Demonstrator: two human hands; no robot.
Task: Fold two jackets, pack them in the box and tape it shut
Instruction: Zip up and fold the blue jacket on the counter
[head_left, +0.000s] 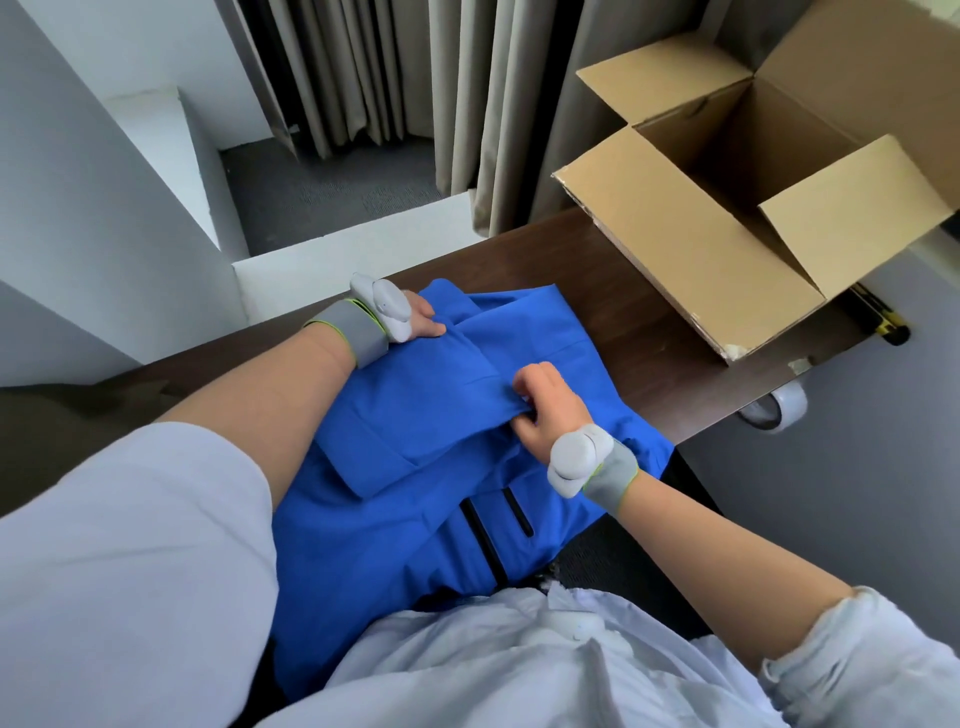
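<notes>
A bright blue jacket (415, 441) lies spread over the dark brown table (613, 291), its lower part hanging toward my body. One sleeve is laid across the front. My left hand (423, 319) grips the fabric at the jacket's far left edge. My right hand (543, 410) pinches the sleeve fold near the jacket's middle. An open cardboard box (727, 244) stands on the table at the far right, flaps up, its inside bare. A roll of clear tape (776, 408) sits at the table's right edge. Only one jacket is in view.
A yellow and black utility knife (878, 319) lies behind the box's near corner. Beige curtains (493, 104) hang beyond the table. White partition walls (130, 208) stand to the left, with grey carpet past them.
</notes>
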